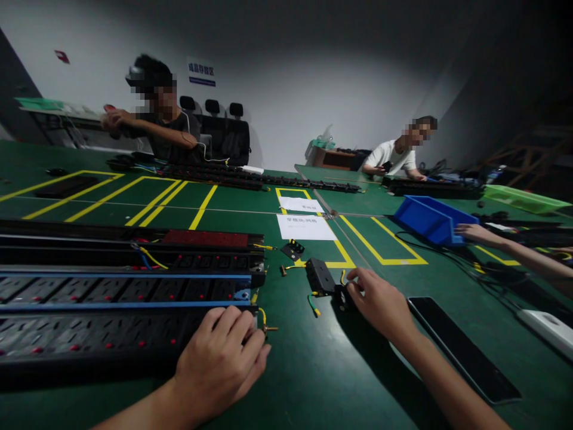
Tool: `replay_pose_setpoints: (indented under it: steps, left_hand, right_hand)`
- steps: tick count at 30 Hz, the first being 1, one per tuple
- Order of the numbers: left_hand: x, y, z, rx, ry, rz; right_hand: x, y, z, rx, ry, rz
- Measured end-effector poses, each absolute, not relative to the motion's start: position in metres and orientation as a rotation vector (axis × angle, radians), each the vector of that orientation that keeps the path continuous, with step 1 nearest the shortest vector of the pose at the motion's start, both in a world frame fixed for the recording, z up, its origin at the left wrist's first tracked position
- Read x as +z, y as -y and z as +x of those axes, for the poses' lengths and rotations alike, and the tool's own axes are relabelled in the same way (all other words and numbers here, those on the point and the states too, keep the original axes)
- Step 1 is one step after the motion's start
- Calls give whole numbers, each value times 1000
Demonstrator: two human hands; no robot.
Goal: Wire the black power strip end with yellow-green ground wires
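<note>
1. In the head view, the relation that seems to matter most is between the right hand (pixel 378 301) and the black block (pixel 319 276). The block lies on the green worktop (pixel 293 370) just to the left of that hand's fingertips, and a small dark part (pixel 342 297) sits between them, at the block's near end.
2. The right hand is clearly the nearer one to the block. From the left hand (pixel 221 349), the block lies to the right and farther away from the person, across a bare stretch of worktop.
3. The block's long axis runs slantwise, from far left to near right, so its near end points towards the small part and the right hand. A short green-and-yellow lead (pixel 314 305) reaches out beside that end, towards the person.
4. The right hand is partly curled, its thumb and fingers bent close together at the small part. Whether they grip it or only touch it cannot be told.
5. The left hand is curled over the right-hand end of the nearest socket strip (pixel 102 337); its finger undersides are hidden, so how firmly it holds on cannot be told.
6. That strip's long axis runs left to right, alongside the blue-edged strip (pixel 147 291) just beyond it. Its end points rightwards, and a yellow lead (pixel 262 316) with a brass-coloured pin (pixel 271 328) stands just beside the left hand, the pin pointing right.
</note>
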State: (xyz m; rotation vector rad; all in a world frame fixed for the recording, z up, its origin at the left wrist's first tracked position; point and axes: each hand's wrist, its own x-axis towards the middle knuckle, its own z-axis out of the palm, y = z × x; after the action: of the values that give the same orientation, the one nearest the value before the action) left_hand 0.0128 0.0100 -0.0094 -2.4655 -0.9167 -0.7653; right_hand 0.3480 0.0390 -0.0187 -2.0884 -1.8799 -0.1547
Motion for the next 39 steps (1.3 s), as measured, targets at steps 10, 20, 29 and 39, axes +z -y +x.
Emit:
replay_pose_setpoints:
  steps: [10, 20, 29, 39]
  left_hand:
    - [-10, -10, 12, -773, 922, -2488]
    - [-11, -10, 11, -874, 909, -2485]
    - [-11, -10, 10, -885, 855, -2540]
    - [-8, -10, 10, -847, 844, -2557]
  right_hand:
    - [-17, -38, 348, 7, 1996, -2120]
    - [-13, -33, 337, -34, 1987, -1977]
    - [-17, -33, 335, 28, 2146, -1950]
    - [-15, -29, 327, 224, 2239, -1814]
